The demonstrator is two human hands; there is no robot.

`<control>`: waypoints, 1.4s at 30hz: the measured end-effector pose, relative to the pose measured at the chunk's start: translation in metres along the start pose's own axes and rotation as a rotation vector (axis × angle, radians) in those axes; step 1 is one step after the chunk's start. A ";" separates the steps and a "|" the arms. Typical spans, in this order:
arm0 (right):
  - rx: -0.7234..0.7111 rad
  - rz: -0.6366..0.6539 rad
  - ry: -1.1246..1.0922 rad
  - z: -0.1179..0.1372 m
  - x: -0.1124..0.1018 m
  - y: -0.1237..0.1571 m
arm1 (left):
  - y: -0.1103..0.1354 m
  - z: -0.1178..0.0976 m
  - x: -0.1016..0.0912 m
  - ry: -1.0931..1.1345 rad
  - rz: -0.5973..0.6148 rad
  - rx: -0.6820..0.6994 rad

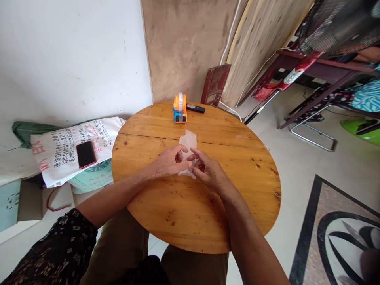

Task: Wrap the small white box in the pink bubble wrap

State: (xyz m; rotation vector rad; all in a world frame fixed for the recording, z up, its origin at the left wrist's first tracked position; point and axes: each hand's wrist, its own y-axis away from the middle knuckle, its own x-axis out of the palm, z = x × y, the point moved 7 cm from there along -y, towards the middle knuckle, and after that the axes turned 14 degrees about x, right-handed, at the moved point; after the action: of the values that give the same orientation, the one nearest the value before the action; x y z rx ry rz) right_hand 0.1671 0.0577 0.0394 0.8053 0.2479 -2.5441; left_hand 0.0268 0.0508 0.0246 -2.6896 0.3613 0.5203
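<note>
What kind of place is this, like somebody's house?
Probably, yes: it looks like a room in a home, though it might be a small workroom. There's a round wooden table, a standing fan and a phone.

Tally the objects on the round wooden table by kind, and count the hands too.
Tape dispenser: 1
Black remote-like device: 1
Thin translucent sheet: 1
Left hand and right hand: 2
Total: 5, leaving out anything hidden between the hands.
</note>
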 end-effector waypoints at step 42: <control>-0.143 -0.097 0.632 0.012 -0.007 -0.047 | -0.001 -0.007 0.008 -0.353 0.024 0.044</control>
State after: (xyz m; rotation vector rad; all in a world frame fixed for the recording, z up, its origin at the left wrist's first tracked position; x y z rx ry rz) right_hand 0.1434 0.0979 0.0550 1.5483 0.6700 -2.2473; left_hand 0.0365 0.0474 0.0272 -2.4880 0.2999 0.9628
